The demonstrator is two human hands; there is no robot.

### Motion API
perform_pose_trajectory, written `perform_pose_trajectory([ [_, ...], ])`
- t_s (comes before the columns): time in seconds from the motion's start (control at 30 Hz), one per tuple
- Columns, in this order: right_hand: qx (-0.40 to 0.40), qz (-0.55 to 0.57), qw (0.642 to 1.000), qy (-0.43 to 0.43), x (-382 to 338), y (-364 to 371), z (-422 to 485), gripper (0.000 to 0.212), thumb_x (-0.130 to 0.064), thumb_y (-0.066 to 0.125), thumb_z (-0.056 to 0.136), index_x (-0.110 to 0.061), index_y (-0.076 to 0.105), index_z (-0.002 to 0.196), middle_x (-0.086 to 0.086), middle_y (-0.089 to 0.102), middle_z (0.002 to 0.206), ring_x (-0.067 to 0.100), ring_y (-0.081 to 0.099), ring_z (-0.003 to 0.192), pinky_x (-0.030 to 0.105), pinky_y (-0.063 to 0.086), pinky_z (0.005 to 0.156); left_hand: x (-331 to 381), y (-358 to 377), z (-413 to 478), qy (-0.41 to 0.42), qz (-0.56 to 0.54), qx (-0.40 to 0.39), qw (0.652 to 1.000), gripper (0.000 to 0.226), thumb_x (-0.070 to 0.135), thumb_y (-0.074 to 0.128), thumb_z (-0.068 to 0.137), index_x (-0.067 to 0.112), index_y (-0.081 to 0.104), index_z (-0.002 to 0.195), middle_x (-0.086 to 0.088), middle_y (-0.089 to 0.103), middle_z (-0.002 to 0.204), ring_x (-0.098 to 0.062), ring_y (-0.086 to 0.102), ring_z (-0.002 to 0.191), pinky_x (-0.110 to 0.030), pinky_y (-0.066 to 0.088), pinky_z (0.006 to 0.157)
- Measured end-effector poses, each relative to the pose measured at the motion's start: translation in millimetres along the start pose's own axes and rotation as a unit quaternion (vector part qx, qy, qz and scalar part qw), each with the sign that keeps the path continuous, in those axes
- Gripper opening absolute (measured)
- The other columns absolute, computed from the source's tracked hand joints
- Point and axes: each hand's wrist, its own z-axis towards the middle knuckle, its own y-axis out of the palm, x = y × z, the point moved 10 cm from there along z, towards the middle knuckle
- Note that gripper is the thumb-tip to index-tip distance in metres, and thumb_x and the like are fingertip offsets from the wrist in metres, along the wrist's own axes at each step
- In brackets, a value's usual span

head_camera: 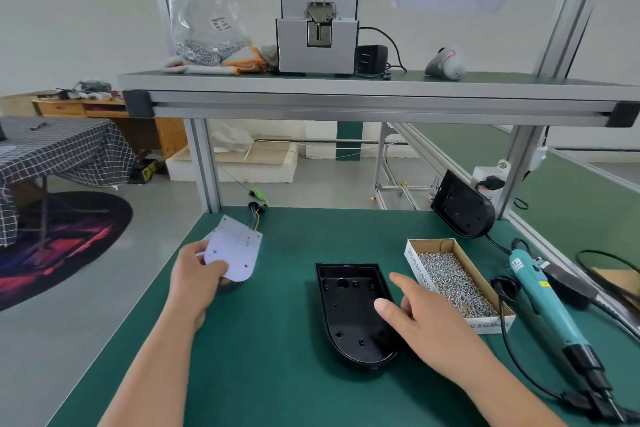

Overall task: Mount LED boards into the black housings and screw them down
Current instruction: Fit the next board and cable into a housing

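**Board in one hand, housing on the bench**

Pinches a white LED board (235, 250) with the left hand (197, 274), thumb on top and fingers curled under the near edge. Holds it tilted above the left part of the green bench (263, 340), well apart from the black housing (356, 315). Thin wires (257, 220) at the far end of the board, running toward the back edge of the bench.

In the middle of the bench: the black housing, lying flat, open side up, round end toward the person. Small holes and bumps in its floor.

Holds the right hand (426, 319) over the right edge of the housing, fingers apart and loose, gripping nothing, thumb above the hollow part. Cannot tell if a fingertip touches the rim.

Just to the right of the housing: a long cardboard box (415, 267) full of small silver screws (453, 284). To the right of the box: a blue-green electric screwdriver (543, 302), lying on the bench with a black cable at its near end.

At the back right: a second black housing (462, 206), standing on its edge and leaning on a metal post (519, 170).

Up on the shelf (346, 87): a grey screw feeder (317, 42) in the middle. Left of it, a clear bag (207, 17) with more screws at the bottom. Just beside it on the right, a black power adapter (372, 57).
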Motion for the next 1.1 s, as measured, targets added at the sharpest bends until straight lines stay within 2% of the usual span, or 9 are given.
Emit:
perform_pose_trajectory([
  [0.13, 0.022, 0.012, 1.0, -0.004, -4, -5, 0, 0.081, -0.08, 0.042, 0.091, -0.031, 0.044, 0.155, -0.008, 0.063, 0.083, -0.001, 0.06, 0.084, 0.026, 0.05, 0.078, -6, 19, -8, -0.033, -0.126, -0.118, 0.985, 0.047, -0.012, 0.057, 0.087, 0.017, 0.071, 0.121, -0.01, 0.079, 0.114, -0.026, 0.077, 0.086, -0.036, 0.062, 0.064],
  [0.27, 0.054, 0.022, 0.998, -0.006, -9, -15, -2, 0.07, -0.07, 0.048, 0.095, -0.029, 0.05, 0.151, -0.012, 0.062, 0.086, -0.004, 0.058, 0.087, 0.019, 0.042, 0.073, 4, 35, -26, -0.047, -0.161, -0.218, 0.962, 0.052, -0.01, 0.046, 0.083, 0.007, 0.071, 0.126, -0.015, 0.077, 0.119, -0.033, 0.072, 0.091, -0.041, 0.058, 0.073],
  [0.4, 0.069, 0.033, 0.997, -0.01, -14, -20, -2, 0.064, -0.065, 0.051, 0.096, -0.027, 0.055, 0.148, -0.013, 0.062, 0.089, -0.003, 0.058, 0.089, 0.016, 0.04, 0.071, 17, 43, -46, -0.052, -0.182, -0.265, 0.945, 0.049, 0.011, 0.056, 0.065, -0.001, 0.066, 0.112, -0.015, 0.072, 0.102, -0.026, 0.068, 0.072, -0.03, 0.053, 0.058],
  [0.53, 0.099, 0.043, 0.994, -0.029, -20, -27, -5, 0.058, -0.061, 0.053, 0.094, -0.028, 0.06, 0.141, -0.019, 0.061, 0.095, 0.001, 0.058, 0.094, 0.018, 0.043, 0.076, 25, 48, -56, -0.032, -0.178, -0.313, 0.932, 0.055, 0.019, 0.068, 0.056, 0.001, 0.062, 0.107, -0.017, 0.066, 0.098, -0.027, 0.061, 0.073, -0.032, 0.045, 0.062],
  [0.67, 0.121, 0.038, 0.991, -0.049, -26, -29, -8, 0.046, -0.054, 0.058, 0.096, -0.029, 0.063, 0.135, -0.028, 0.057, 0.105, 0.005, 0.06, 0.091, 0.023, 0.045, 0.075, 19, 57, -63, -0.051, -0.158, -0.357, 0.919, 0.034, 0.026, 0.075, 0.051, 0.012, 0.064, 0.08, -0.018, 0.064, 0.088, -0.03, 0.063, 0.067, -0.03, 0.048, 0.058],
  [0.77, 0.133, 0.046, 0.988, -0.064, -30, -30, -9, 0.039, -0.048, 0.06, 0.097, -0.031, 0.064, 0.132, -0.025, 0.059, 0.109, 0.007, 0.06, 0.093, 0.023, 0.046, 0.075, 18, 60, -65, -0.048, -0.165, -0.383, 0.908, 0.032, 0.025, 0.085, 0.052, 0.014, 0.066, 0.076, -0.018, 0.067, 0.088, -0.031, 0.066, 0.069, -0.031, 0.051, 0.06],
  [0.9, 0.144, 0.096, 0.981, -0.086, -34, -30, -8, 0.034, -0.039, 0.064, 0.099, -0.035, 0.064, 0.132, -0.019, 0.064, 0.11, 0.01, 0.062, 0.097, 0.019, 0.048, 0.077, 21, 64, -75, -0.039, -0.154, -0.441, 0.883, 0.045, 0.026, 0.098, 0.053, 0.009, 0.07, 0.083, -0.02, 0.072, 0.091, -0.033, 0.07, 0.073, -0.034, 0.055, 0.066],
  [0.97, 0.141, 0.152, 0.972, -0.109, -40, -28, -7, 0.036, -0.028, 0.066, 0.1, -0.041, 0.061, 0.134, -0.016, 0.067, 0.111, 0.012, 0.063, 0.099, 0.02, 0.048, 0.082, 22, 68, -83, -0.041, -0.131, -0.473, 0.87, 0.044, 0.025, 0.097, 0.059, 0.007, 0.073, 0.091, -0.02, 0.074, 0.093, -0.033, 0.072, 0.075, -0.034, 0.056, 0.069],
  [1.1, 0.102, 0.254, 0.954, -0.12, -57, -19, 14, 0.063, -0.008, 0.068, 0.1, -0.049, 0.047, 0.143, -0.018, 0.068, 0.115, 0.014, 0.064, 0.103, 0.013, 0.045, 0.09, 26, 82, -103, -0.036, -0.087, -0.528, 0.844, 0.039, 0.024, 0.095, 0.067, 0.004, 0.076, 0.095, -0.016, 0.075, 0.092, -0.03, 0.072, 0.077, -0.033, 0.055, 0.073],
])
